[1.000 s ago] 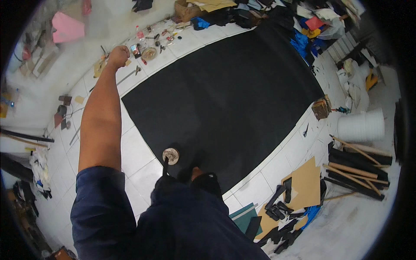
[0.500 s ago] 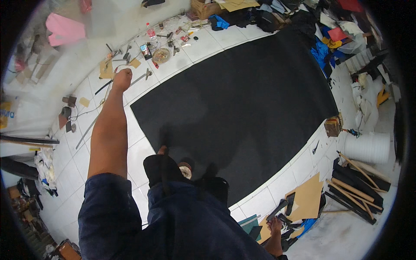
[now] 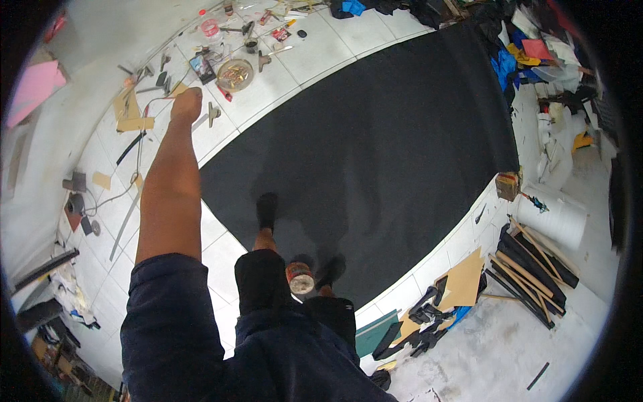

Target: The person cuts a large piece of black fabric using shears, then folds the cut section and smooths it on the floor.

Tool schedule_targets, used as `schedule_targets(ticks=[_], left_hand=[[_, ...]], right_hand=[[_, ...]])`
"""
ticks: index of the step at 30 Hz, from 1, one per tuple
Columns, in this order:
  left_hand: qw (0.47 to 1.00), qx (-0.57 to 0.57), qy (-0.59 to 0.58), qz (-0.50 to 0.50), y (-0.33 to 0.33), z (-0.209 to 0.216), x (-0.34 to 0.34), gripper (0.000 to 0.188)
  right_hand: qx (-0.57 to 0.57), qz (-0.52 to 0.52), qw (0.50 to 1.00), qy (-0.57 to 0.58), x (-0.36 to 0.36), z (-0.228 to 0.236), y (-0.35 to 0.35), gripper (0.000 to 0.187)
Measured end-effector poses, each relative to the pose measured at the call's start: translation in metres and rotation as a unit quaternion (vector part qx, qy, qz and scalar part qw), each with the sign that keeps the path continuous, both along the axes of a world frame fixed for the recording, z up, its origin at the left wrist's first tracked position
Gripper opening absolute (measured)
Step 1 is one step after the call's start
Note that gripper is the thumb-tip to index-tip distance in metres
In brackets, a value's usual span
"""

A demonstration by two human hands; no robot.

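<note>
My left arm stretches out over the white tiles at the left. My left hand (image 3: 187, 104) is closed; whatever its fingers hold, if anything, is hidden. Near it lie a piece of tan card (image 3: 137, 124), a thin cord and a metal clip (image 3: 213, 114). A long grey strip (image 3: 125, 224) passes beneath the arm. To the hand's right are a phone (image 3: 201, 69) and a round dish (image 3: 235, 75) of small pieces. My right hand is out of the picture. A large black sheet (image 3: 375, 154) covers the floor before me, my feet on it.
A can (image 3: 300, 278) stands between my legs. At the sheet's right edge sits a small box-like block (image 3: 508, 186), beside a white roll (image 3: 552, 216). Wooden sticks (image 3: 526, 278), a green mat (image 3: 377, 333) and tan card (image 3: 462, 278) lie lower right. Scraps heap up at the far right.
My right hand, which was near the dark pieces at the lower right, has left the picture. The view has shifted, showing more of my legs and the can. My left arm stays outstretched.
</note>
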State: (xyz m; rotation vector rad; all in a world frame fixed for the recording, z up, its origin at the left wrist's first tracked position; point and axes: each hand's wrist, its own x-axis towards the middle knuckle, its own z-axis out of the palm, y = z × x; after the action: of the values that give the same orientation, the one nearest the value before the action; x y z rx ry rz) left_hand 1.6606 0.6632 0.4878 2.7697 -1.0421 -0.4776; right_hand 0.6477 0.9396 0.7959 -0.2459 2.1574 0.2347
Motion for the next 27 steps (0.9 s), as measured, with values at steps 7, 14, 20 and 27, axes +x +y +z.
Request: schedule_targets(ticks=[7, 14, 20, 27], left_hand=[[0.988, 0.051, -0.059, -0.133, -0.016, -0.007, 0.075, 0.03], [0.991, 0.062, -0.03, -0.117, -0.036, 0.015, 0.056, 0.028], [0.953, 0.147, -0.139, -0.227, -0.011, 0.044, 0.074, 0.016], [0.985, -0.048, 0.132, 0.102, -0.007, 0.067, -0.077, 0.054]], right_hand=[[-0.046, -0.011, 0.999, 0.024, 0.049, 0.039, -0.011, 0.026], [-0.07, -0.054, 0.996, 0.007, 0.063, 0.012, 0.015, 0.025], [-0.11, -0.056, 0.99, -0.068, 0.042, -0.064, -0.014, 0.024], [-0.16, -0.085, 0.976, -0.122, -0.031, -0.131, -0.022, 0.023]])
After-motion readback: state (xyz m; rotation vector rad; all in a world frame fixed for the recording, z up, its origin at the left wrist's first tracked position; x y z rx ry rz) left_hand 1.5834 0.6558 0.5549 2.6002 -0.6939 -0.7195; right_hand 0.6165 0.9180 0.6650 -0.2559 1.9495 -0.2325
